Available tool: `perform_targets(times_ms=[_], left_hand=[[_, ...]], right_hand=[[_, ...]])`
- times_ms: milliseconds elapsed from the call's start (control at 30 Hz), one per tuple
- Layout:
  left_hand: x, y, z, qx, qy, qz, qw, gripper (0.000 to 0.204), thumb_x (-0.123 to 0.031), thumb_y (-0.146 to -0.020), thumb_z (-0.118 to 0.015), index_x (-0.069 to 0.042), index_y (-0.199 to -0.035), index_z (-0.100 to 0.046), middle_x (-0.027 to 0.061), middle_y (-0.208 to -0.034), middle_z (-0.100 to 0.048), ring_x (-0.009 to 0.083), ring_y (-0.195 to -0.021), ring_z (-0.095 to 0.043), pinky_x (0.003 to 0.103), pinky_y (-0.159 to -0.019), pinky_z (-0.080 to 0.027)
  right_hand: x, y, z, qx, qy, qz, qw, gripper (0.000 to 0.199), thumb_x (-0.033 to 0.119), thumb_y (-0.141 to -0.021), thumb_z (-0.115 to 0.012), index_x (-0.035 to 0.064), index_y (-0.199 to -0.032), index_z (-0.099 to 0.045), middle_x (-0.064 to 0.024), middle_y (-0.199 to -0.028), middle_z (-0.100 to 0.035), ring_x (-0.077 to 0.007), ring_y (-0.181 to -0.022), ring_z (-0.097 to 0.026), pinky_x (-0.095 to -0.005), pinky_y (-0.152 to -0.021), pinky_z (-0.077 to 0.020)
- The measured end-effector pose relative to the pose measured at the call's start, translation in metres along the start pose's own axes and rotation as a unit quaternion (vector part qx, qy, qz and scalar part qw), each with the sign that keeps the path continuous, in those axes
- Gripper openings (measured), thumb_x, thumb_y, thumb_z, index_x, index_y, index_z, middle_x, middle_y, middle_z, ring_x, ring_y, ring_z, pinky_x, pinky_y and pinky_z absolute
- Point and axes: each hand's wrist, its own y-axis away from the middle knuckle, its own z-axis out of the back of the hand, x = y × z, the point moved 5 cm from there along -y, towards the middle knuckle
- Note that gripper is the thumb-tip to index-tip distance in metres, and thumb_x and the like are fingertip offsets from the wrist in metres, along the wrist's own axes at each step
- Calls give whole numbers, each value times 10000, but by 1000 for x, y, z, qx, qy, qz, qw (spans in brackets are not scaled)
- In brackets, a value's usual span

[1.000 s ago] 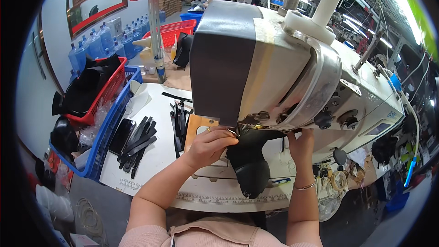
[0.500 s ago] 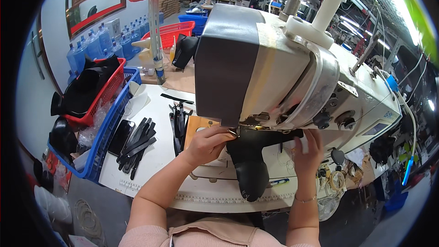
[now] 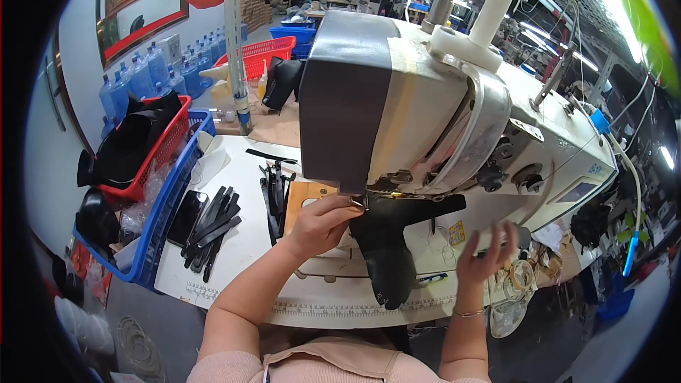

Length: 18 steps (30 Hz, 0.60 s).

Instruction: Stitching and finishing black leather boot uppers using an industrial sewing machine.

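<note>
Under the head of a white and grey sewing machine (image 3: 404,113) lies a black leather shoe upper (image 3: 386,241), its rounded end hanging toward the table's front edge. My left hand (image 3: 319,225) is closed in a pinch at the needle area, by the upper's left edge. A small shiny metal piece (image 3: 360,203) shows at its fingertips; whether it is a loose fitting or a machine part I cannot make out. My right hand (image 3: 486,259) is raised over the table's right side, apart from the upper, its fingers spread and slightly blurred, holding nothing.
Black straps (image 3: 213,227) lie in a bundle beside a phone (image 3: 188,217), with more straps (image 3: 275,198) nearer the machine. A blue basket (image 3: 167,202) and a red basket (image 3: 170,128) with black pieces stand at left. A pen (image 3: 431,279) and tape rolls (image 3: 523,274) lie at right.
My right hand has let go of the upper's right end and moved right, opening its fingers. A small yellow packet now shows on the table. The left hand stays at the needle.
</note>
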Motion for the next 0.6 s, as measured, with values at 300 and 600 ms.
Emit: perform_targets(times_ms=[300,600], left_hand=[[3,-3,1,22,7,19,1000,304,126,-665,-628,-35,-921,-650,117,-964,-624,252,-807,-642,295,-649,-521],[88,-18,-40,213,-115,91,966,321,-102,-792,-631,-55,-1105,-576,153,-1159,-553,343,-1114,-500,394,-895,-417]], right_hand=[[-46,37,-119,197,-409,-478,752,259,189,-888,-624,0,-1056,-568,-42,-833,-602,-90,-755,-494,-247,-665,-408],[-35,9,-165,237,122,101,959,186,181,-864,-576,24,-948,-629,-54,-716,-602,-214,-671,-569,-335,-632,-441]])
